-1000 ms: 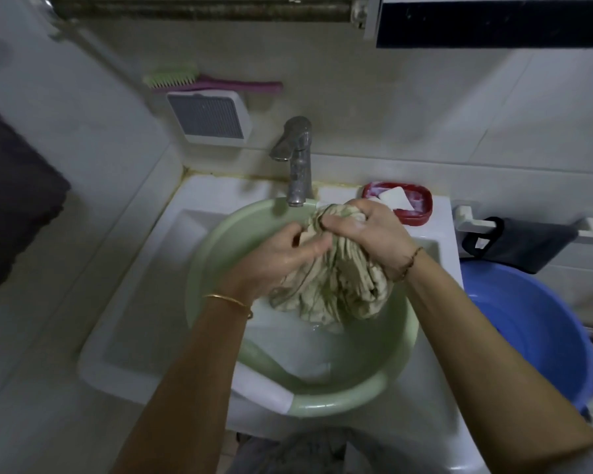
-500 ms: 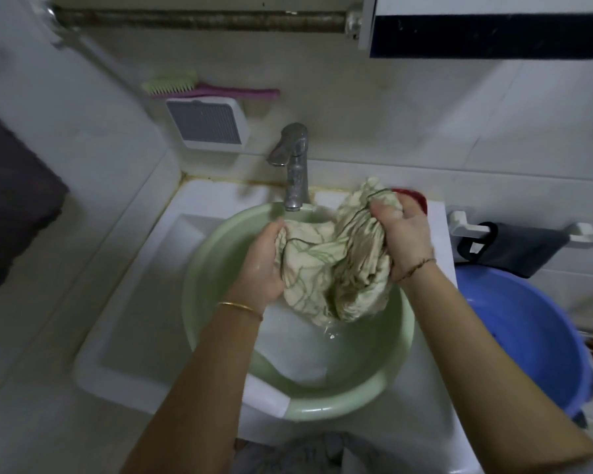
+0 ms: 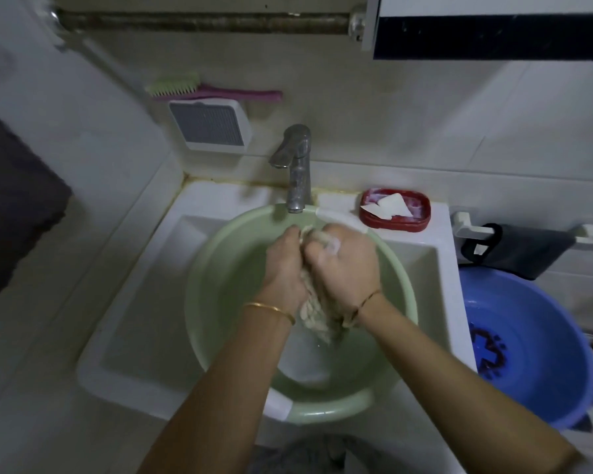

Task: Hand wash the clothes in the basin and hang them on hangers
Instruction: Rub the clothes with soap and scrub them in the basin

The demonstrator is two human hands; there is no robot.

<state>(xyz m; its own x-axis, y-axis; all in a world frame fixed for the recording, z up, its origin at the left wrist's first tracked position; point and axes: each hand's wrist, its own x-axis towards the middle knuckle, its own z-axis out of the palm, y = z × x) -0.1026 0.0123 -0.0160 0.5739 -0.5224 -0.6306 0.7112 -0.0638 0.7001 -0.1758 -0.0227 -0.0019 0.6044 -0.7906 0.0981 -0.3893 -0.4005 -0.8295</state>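
Since half a second ago the cream patterned garment (image 3: pixel 317 316), then spread and lifted toward the tap, has been gathered into a tight twisted bunch and brought down between the two hands over the middle of the green basin (image 3: pixel 220 268). The left hand (image 3: pixel 285 265) and the right hand (image 3: pixel 348 265) now sit knuckle to knuckle, each with fingers curled round the cloth, so both are gripping it; a wrung-looking tail hangs below the wrists, just above the water lying in the basin's bottom. The basin rests in the white sink (image 3: pixel 141 302) under the tap (image 3: pixel 297 165), from which no stream can be seen. To judge by this, the washing of this piece is well under way, probably at the rubbing or wringing stage, though I cannot tell whether soap has been rinsed out. A soap bar lies in the red soap dish (image 3: pixel 394 213) near the basin's rim, and a blue basin (image 3: pixel 541 336) stands beside the sink on the right. No hanger is in view, so hanging is yet to be done, and no other clothes show.
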